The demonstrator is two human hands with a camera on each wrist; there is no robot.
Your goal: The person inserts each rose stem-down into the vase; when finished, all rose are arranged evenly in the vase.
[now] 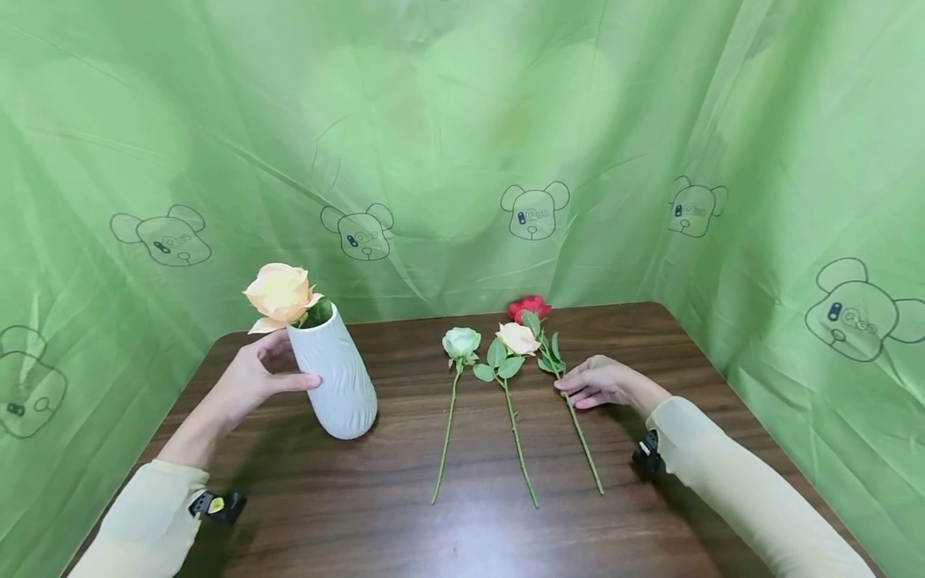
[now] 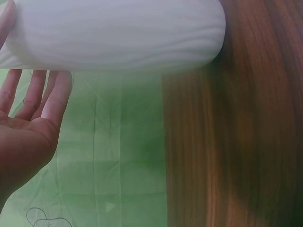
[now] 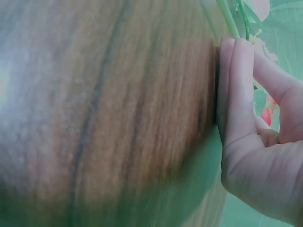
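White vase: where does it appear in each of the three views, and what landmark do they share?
Head: the white vase tilts left of centre, held by the left hand, with a peach rose in its mouth.
Left wrist: it lies sideways across the top, from the left edge to right of centre.
Right wrist: not in it.
Shared landmark: the brown wood-grain tabletop, visible in all three.

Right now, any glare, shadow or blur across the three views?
Head: largely sharp, with glare on the near middle of the table and soft shadows beside the left sleeve and right sleeve; left wrist: dim, vase edge soft near its base; right wrist: hazy, wood grain smeared, glare at the left edge, dark shadow beside the right hand.
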